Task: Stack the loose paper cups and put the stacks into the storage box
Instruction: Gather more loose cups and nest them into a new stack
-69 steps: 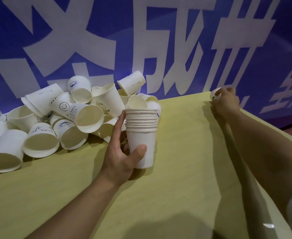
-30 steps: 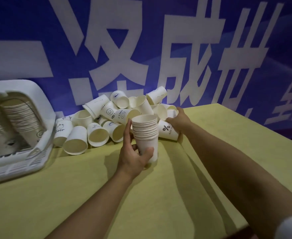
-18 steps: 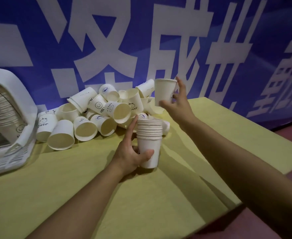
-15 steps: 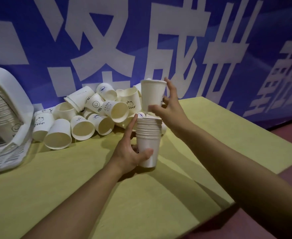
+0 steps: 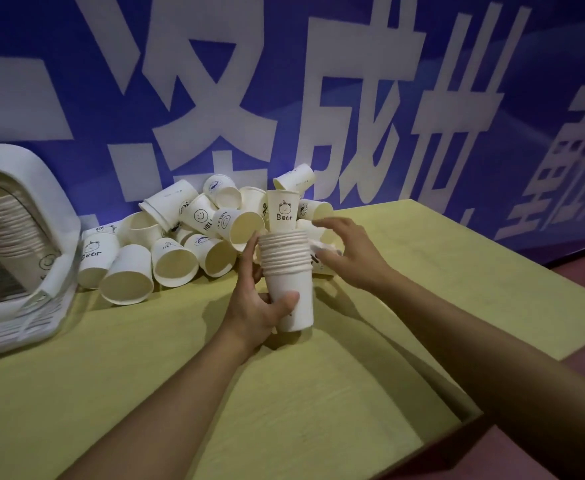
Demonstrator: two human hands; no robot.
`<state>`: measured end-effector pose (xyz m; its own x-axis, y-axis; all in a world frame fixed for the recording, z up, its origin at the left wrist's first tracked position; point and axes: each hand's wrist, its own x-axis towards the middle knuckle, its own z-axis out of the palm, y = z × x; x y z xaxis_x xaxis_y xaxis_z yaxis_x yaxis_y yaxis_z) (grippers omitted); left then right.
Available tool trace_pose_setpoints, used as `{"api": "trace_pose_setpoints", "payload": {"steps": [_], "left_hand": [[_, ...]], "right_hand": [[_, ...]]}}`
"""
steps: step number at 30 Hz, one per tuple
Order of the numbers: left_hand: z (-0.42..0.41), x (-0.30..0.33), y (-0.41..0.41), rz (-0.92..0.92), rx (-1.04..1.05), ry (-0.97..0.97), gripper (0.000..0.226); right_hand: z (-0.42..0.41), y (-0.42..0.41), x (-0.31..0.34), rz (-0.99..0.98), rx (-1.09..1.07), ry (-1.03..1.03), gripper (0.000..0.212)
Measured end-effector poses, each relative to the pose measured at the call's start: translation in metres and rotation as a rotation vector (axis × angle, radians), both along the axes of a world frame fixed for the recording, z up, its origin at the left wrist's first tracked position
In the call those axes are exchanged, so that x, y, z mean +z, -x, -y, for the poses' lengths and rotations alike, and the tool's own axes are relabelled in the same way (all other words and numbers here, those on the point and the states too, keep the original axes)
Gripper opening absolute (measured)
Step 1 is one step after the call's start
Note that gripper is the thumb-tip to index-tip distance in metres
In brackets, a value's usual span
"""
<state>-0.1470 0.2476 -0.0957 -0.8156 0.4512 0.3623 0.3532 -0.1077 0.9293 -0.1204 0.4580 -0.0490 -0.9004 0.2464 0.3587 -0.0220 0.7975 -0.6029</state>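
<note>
— Hands, first?
— Left hand [image 5: 260, 306] wrapped round the lower wall of the cup stack [image 5: 287, 282], thumb across the front. Right hand [image 5: 350, 251] spread and empty, just right of the stack's rims, apart from the top cup [image 5: 283, 211].

— Room to move?
— Bare yellow table [image 5: 422, 271] to the right and toward the camera, near corner close under the right forearm. Loose cups [image 5: 180, 244] heaped behind and left of the stack, against the blue banner [image 5: 353, 81]. White storage box [image 5: 42, 209] at the left edge, holding rows of nested cups.

— Look of the stack?
— Upright on the table, a band of ribbed rims above one plain wall. Top cup only partly seated, "Bear" print facing the camera.

— Changed from half a second back?
— Then pinched above the stack in the right hand; now released into it, fingers drawn away.
</note>
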Motion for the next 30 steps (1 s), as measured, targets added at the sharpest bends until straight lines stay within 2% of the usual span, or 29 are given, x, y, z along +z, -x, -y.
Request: {"api": "trace_pose_setpoints", "payload": {"steps": [2, 4, 7, 10, 16, 18, 21, 23, 25, 27, 30], "left_hand": [[0.001, 0.000, 0.001, 0.021, 0.004, -0.028, 0.113], [0.000, -0.001, 0.001, 0.019, -0.018, -0.017, 0.116], [0.000, -0.001, 0.000, 0.020, -0.050, 0.005, 0.119], [0.000, -0.001, 0.001, 0.020, -0.052, 0.019, 0.120], [-0.001, -0.001, 0.001, 0.022, -0.069, 0.022, 0.122], [-0.002, -0.003, 0.001, 0.018, -0.069, 0.023, 0.121], [-0.004, -0.005, 0.001, -0.008, -0.087, 0.059, 0.116], [-0.005, -0.005, 0.002, -0.016, -0.089, 0.080, 0.113], [-0.005, -0.006, 0.003, -0.023, -0.075, 0.082, 0.111], [-0.004, -0.007, 0.002, -0.022, -0.071, 0.085, 0.111], [-0.005, -0.005, -0.001, 0.011, -0.062, 0.069, 0.113]], "right_hand": [[-0.009, 0.007, -0.009, 0.192, 0.026, -0.201, 0.072], [-0.010, 0.011, -0.016, 0.233, 0.030, -0.350, 0.076], [-0.013, 0.012, -0.012, 0.134, -0.023, -0.343, 0.071], [-0.017, 0.011, -0.009, 0.251, 0.022, -0.343, 0.071], [-0.026, 0.011, -0.010, 0.326, 0.056, -0.189, 0.079], [-0.024, 0.010, 0.001, 0.182, 0.041, -0.029, 0.076], [-0.012, 0.006, 0.030, -0.172, 0.020, 0.445, 0.071], [0.001, 0.007, 0.047, -0.282, 0.034, 0.629, 0.072], [0.017, 0.005, 0.051, -0.241, 0.120, 0.668, 0.072], [0.032, 0.001, 0.041, -0.149, 0.193, 0.603, 0.069], [0.045, 0.000, 0.019, -0.087, 0.195, 0.547, 0.048]]}}
